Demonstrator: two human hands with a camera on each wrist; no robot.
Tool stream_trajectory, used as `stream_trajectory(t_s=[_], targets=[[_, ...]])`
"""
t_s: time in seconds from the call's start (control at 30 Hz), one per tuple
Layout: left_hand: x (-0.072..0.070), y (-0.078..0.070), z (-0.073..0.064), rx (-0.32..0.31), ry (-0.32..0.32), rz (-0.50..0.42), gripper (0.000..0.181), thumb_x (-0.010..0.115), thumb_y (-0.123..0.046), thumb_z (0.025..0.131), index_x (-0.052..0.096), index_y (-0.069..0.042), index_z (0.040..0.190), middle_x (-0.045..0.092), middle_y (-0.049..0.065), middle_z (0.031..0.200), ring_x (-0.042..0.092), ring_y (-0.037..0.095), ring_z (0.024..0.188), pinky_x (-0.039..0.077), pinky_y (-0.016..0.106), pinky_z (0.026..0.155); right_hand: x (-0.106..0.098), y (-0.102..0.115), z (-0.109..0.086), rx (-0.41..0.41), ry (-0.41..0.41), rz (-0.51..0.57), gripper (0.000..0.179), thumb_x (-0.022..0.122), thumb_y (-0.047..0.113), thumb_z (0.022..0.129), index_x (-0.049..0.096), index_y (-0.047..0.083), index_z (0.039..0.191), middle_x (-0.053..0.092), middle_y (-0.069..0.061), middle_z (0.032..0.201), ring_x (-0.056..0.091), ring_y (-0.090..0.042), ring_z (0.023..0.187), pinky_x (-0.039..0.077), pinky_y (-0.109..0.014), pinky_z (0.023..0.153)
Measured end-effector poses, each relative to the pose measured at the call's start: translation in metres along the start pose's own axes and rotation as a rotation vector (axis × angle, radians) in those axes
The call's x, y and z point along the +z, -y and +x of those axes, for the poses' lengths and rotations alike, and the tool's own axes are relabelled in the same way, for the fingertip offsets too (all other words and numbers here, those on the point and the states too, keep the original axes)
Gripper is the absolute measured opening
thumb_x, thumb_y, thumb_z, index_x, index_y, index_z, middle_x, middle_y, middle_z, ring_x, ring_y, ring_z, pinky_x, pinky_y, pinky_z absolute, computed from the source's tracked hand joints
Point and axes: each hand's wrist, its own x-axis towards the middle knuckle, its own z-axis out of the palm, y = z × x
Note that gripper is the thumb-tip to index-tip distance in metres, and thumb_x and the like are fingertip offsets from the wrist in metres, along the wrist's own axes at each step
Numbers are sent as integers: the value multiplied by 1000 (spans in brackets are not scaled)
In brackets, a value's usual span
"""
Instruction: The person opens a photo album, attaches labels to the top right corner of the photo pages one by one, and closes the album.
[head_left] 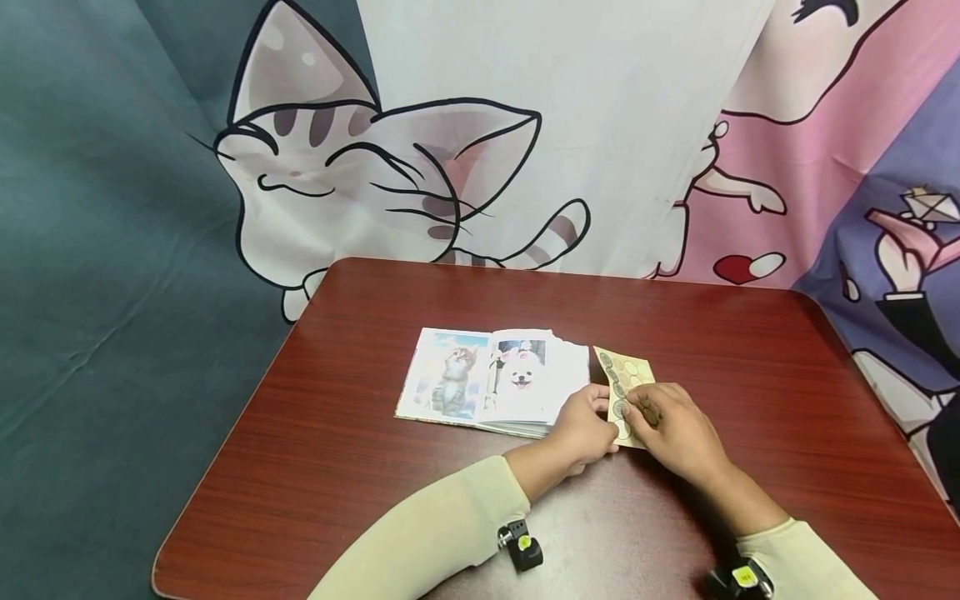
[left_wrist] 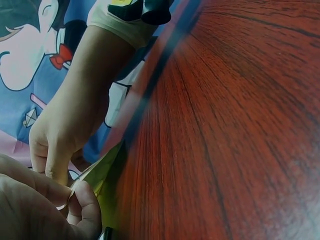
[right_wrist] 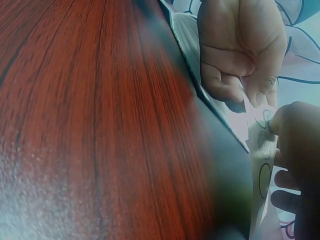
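A yellowish sheet of round stickers [head_left: 628, 371] is held upright-tilted just above the table, right of an open picture book [head_left: 517, 417]. My left hand [head_left: 583, 429] pinches the sheet's left edge between thumb and fingers; the left wrist view shows this pinch on the sheet [left_wrist: 107, 170] close up. With thumb and fingertips, my right hand [head_left: 678, 433] pinches at the sheet's printed face. In the right wrist view the right thumb lies against a circle near the sheet's [right_wrist: 262, 150] top. Whether a sticker is lifted there cannot be seen.
The open book shows a kitten picture [head_left: 455, 375] on its left page and a white dog picture [head_left: 520, 375] on its right. Both lie on a reddish-brown wooden table [head_left: 337, 467]. A cartoon cat curtain [head_left: 465, 50] hangs behind the table's far edge.
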Motion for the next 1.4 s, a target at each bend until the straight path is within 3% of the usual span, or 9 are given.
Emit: stream_trajectory(t_s=[0.47,0.73,1.17,1.4], targets=[[1,2,0,12,16,17,55,52,28,73,65,-8,112,67,-3,86,56,13,54,45,20,42,-4,3,0,20,8,19,8,79,13,87,75,15,93,72,-2,97,65,-25,97,52,-50,77],[2,3,1,15,18,20,55,51,28,73,65,-8,112,66,-4,87,54,12,52,43,18,40,-6,5,0,27,-2,21,9,80,13,86,76,17,93,73,-5,99,68,-30,98,53,-55,74],[1,4,2,17,19,31,54,54,27,75,64,-8,116,67,-5,90,57,13,53,50,24,45,-5,8,-1,0,-65,-1,17,85,10,79,79,18,92,73,-6,98,71,-31,91,54,-54,63],[1,3,2,-4,14,37,54,56,26,77,63,-5,121,67,-4,94,58,13,53,51,23,46,-3,7,-1,12,-62,-5,9,81,13,80,76,18,86,74,-3,94,72,-29,84,52,-50,60]])
